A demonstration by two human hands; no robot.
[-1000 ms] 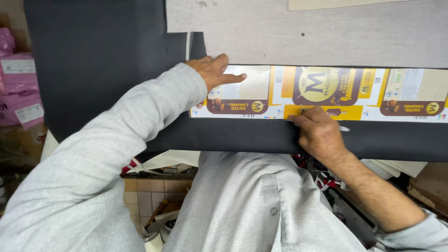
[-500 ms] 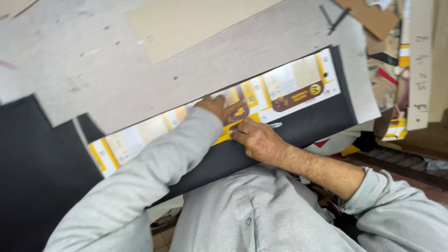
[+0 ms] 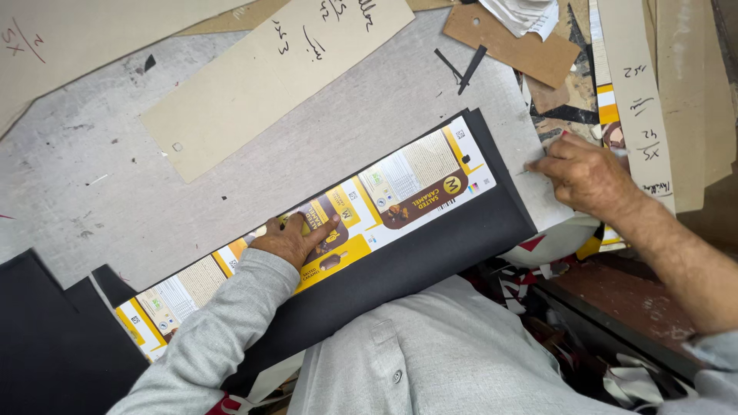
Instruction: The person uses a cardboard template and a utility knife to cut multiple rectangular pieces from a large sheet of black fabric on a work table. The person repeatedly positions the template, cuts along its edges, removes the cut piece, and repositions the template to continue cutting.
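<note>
Left hand (image 3: 296, 240) pressed flat on light, bendable printed carton strip (image 3: 338, 230) over black sheet (image 3: 430, 257); right hand (image 3: 588, 175) pinching grey board (image 3: 307, 154) edge, best held by edges.

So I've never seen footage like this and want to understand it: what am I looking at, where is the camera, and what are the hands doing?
The camera sits on a person's head and looks down at their own two bare hands over a grey work surface. The left hand presses flat on a long printed carton strip in yellow, brown and white, which lies on a black sheet. The right hand rests at the right edge of the surface, fingers pinched; what it grips is too small to tell. A beige card with handwriting, a brown cardboard piece and tall cardboard strips lie around.
</note>
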